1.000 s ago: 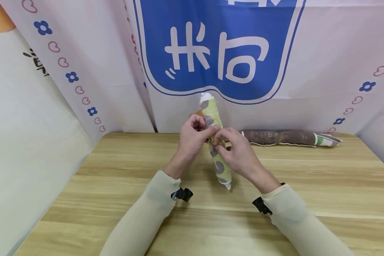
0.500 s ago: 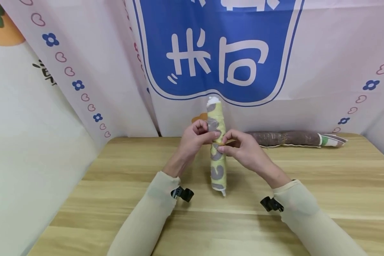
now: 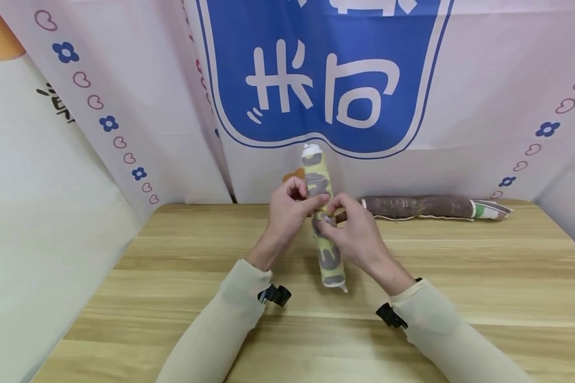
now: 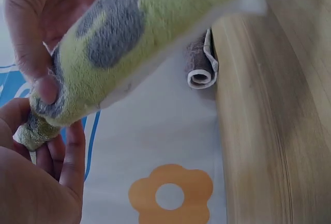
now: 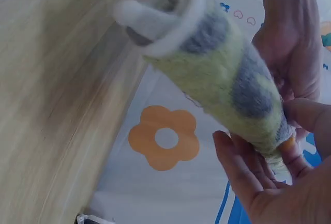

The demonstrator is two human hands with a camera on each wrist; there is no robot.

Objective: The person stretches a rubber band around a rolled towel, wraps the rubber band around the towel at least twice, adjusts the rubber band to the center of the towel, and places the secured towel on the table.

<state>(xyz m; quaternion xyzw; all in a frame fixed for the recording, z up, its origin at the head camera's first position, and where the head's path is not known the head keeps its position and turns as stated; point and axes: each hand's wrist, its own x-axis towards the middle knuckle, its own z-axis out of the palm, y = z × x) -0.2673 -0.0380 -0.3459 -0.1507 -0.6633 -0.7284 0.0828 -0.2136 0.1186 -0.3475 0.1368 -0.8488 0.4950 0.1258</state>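
Observation:
A rolled towel (image 3: 329, 255), yellow-green with grey patches and white ends, is held off the table, slightly tilted. My left hand (image 3: 287, 210) grips it just above the middle, the thumb lying across its front. From the other side my right hand (image 3: 356, 229) pinches the middle, its thumb on the front. At the right fingers a small orange band (image 5: 286, 145) circles the narrowed waist of the roll. The roll's open spiral end (image 5: 170, 19) shows in the right wrist view. Most of the band is hidden by fingers.
A brown rolled towel (image 3: 443, 206), narrowed in its middle and with a striped end, lies along the table's back edge at right. Behind the wooden table (image 3: 172, 298) hangs a printed cloth (image 3: 484, 106) with a blue sign.
The towel swung nearly upright, then tilted again, its lower end now further right. Its grey patches show differently, so it has turned. My right hand moved right, then back left onto the roll.

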